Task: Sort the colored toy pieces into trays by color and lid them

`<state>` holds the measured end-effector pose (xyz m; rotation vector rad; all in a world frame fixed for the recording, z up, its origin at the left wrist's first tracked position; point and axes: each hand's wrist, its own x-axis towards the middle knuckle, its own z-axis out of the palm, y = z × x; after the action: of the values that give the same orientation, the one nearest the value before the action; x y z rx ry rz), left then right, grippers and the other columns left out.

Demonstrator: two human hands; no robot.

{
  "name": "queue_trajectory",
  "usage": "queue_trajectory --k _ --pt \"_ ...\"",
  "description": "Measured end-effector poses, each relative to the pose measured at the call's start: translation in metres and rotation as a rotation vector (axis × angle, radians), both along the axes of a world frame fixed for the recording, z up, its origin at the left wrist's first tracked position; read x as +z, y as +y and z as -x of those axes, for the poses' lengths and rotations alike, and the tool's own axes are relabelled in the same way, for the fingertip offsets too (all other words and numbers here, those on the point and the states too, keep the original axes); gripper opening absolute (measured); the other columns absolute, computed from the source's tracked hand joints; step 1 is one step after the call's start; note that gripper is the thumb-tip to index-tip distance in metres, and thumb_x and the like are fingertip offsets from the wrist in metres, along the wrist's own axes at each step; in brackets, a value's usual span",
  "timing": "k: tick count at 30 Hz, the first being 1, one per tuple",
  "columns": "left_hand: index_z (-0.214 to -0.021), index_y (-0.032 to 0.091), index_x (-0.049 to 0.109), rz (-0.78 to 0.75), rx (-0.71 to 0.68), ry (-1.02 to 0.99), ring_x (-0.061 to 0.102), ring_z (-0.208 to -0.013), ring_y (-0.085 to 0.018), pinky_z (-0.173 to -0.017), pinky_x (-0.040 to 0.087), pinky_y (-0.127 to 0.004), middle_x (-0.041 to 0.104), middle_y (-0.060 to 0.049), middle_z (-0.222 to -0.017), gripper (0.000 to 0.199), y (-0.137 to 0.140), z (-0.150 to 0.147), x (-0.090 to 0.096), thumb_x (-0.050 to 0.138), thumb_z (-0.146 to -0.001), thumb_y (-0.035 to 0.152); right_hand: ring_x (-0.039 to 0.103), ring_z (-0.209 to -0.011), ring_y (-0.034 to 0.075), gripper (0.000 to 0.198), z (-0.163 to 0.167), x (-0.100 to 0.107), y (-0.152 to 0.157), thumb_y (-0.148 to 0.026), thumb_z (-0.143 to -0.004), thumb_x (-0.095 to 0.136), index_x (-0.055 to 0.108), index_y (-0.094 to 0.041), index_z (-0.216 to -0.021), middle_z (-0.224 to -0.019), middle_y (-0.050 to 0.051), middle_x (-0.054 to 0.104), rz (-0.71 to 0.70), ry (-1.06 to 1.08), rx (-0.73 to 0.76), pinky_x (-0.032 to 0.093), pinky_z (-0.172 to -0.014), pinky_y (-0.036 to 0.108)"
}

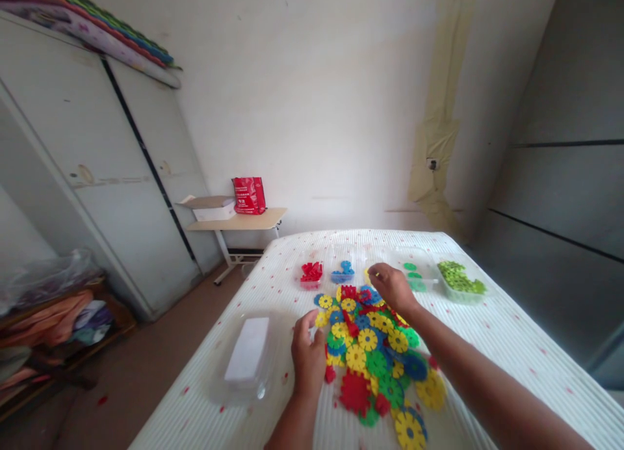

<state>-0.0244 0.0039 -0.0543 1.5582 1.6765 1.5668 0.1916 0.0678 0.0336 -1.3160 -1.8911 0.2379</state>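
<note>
My left hand (pixel 308 354) is at the left edge of a heap of notched plastic discs (pixel 368 339) in yellow, blue, green and red. Its thumb and fingers are curved and apart, beside a yellow disc (pixel 320 319). Beyond the heap, my right hand (pixel 390 286) reaches over a clear tub with a bit of yellow showing at the fingertips. Those fingers are pinched together, and whatever they hold is hidden. To the left of that hand stand a tub of blue discs (pixel 344 272) and a tub of red pieces (pixel 311 274); green discs (pixel 415 278) lie in a tub to its right.
At the far right is a tub of light green pieces (pixel 461 279). A clear plastic lid or tray with a white block (pixel 247 349) lies on the left of the covered table (pixel 170 414). Behind, a small table (pixel 244 224) bears a red bag (pixel 249 196) and a box.
</note>
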Motion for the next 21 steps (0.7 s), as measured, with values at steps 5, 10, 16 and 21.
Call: queue_trajectory --k 5,10,16,21 --pt "-0.096 0.019 0.060 -0.010 0.018 0.036 0.059 -0.091 -0.018 -0.083 0.046 -0.032 0.065 -0.005 -0.096 0.028 0.001 0.000 0.002 0.046 -0.072 0.021 0.058 -0.068 0.015 0.024 -0.051 -0.019 -0.033 -0.032 -0.085 0.045 0.062 -0.017 -0.082 -0.081 0.005 0.064 -0.024 -0.076 -0.059 0.046 -0.064 0.029" --pt "-0.089 0.020 0.064 0.068 -0.011 0.338 0.059 -0.088 -0.018 -0.081 0.043 -0.030 0.067 -0.005 -0.090 0.023 0.014 0.000 0.032 0.049 -0.075 0.030 0.058 -0.065 0.016 0.023 -0.089 -0.050 -0.057 -0.031 -0.083 0.040 0.059 -0.019 -0.078 -0.074 0.005 0.063 -0.004 -0.165 -0.114 0.044 -0.060 0.026" --pt "-0.086 0.022 0.067 0.303 0.002 0.582 0.061 -0.080 -0.018 -0.064 0.039 -0.025 0.069 -0.005 -0.088 0.026 0.053 -0.016 0.056 0.052 -0.073 0.040 0.059 -0.067 0.016 0.025 -0.092 -0.064 -0.057 -0.030 -0.082 0.038 0.059 -0.019 -0.077 -0.076 0.004 0.064 0.051 -0.131 -0.156 0.044 -0.063 0.026" --pt "-0.075 0.023 0.068 0.342 -0.005 0.570 0.061 -0.077 -0.018 -0.060 0.037 -0.023 0.070 -0.004 -0.081 0.018 0.072 -0.033 0.051 0.054 -0.071 0.034 0.058 -0.069 0.017 0.024 -0.088 -0.061 -0.058 -0.030 -0.081 0.038 0.059 -0.020 -0.074 -0.076 0.004 0.064 0.068 -0.156 -0.147 0.043 -0.063 0.027"
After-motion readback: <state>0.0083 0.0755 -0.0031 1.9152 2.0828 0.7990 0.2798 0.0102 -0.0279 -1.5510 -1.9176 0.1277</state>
